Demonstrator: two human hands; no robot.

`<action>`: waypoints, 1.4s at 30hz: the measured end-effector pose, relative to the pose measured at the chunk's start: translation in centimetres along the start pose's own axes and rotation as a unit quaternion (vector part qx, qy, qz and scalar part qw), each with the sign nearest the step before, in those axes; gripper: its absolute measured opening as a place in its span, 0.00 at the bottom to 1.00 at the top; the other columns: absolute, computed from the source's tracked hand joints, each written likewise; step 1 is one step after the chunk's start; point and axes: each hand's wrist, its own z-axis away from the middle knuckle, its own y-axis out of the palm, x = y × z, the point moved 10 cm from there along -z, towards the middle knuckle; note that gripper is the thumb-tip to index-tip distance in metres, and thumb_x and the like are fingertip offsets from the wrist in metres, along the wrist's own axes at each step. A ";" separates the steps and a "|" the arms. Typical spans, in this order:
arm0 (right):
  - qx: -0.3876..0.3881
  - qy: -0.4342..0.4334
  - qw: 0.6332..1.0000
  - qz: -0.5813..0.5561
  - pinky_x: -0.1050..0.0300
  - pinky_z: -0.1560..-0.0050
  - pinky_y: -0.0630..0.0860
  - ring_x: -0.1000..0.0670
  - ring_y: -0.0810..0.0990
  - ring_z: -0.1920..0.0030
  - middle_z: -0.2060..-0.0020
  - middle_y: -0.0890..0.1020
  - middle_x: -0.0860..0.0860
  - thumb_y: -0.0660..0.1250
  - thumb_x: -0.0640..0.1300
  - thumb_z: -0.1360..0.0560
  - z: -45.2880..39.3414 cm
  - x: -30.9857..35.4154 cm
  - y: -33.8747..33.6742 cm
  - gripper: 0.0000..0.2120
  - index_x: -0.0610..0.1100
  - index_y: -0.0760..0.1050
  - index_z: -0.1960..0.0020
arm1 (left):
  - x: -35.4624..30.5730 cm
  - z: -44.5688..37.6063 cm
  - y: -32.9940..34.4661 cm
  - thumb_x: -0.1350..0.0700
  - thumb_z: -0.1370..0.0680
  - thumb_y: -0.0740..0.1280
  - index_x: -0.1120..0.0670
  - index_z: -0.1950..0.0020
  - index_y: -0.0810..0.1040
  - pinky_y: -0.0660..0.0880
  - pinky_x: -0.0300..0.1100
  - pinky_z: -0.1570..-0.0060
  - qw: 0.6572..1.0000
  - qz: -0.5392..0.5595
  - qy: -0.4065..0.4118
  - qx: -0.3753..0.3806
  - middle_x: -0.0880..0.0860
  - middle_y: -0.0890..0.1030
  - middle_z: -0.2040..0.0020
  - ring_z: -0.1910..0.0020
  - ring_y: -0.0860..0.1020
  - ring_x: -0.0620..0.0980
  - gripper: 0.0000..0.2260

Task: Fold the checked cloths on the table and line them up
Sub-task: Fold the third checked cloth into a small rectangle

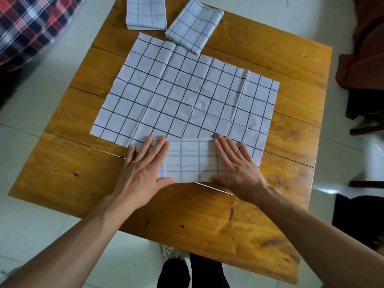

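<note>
Pressing flat, both hands — left hand (143,163), right hand (234,161) — rest with straight fingers on a folded checked cloth (190,161) lying on the spread cloth's (176,90) near edge; two folded cloths (145,13) sit beyond it. Next — probably moving this one up beside them.

Flat on the wooden desk (280,163), fingers straight: left grip (143,169) and right grip (236,165) pressing a small folded cloth (191,161). Beyond both grips, a spread checked cloth (182,90); farther still, two folded cloths (146,12) (194,24).
</note>
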 end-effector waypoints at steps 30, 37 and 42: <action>-0.070 -0.021 0.993 -0.095 0.47 0.21 0.49 0.51 0.48 0.21 0.21 0.53 0.50 0.70 0.55 0.25 0.6 3.0 -2.0 0.38 0.47 0.57 0.21 | -6.2 -0.8 -2.6 0.55 0.30 0.73 0.51 0.26 0.58 0.67 0.53 0.37 0.979 -0.187 0.065 0.052 0.57 0.63 0.30 0.33 0.66 0.58 0.37; -0.030 -0.019 0.996 -0.080 0.50 0.22 0.40 0.55 0.38 0.22 0.21 0.42 0.54 0.64 0.58 0.23 0.5 2.8 -1.1 0.40 0.50 0.46 0.20 | -6.6 -1.3 -2.2 0.59 0.34 0.77 0.52 0.23 0.43 0.60 0.56 0.29 0.966 -0.236 0.052 0.092 0.59 0.46 0.23 0.23 0.50 0.61 0.52; -0.028 -0.016 0.997 -0.076 0.49 0.21 0.41 0.54 0.39 0.22 0.21 0.42 0.53 0.65 0.58 0.23 0.4 2.8 -1.1 0.41 0.49 0.45 0.20 | -6.1 -1.0 -3.3 0.63 0.37 0.77 0.56 0.28 0.65 0.70 0.57 0.39 0.984 -0.161 0.075 -0.007 0.59 0.69 0.30 0.32 0.69 0.61 0.40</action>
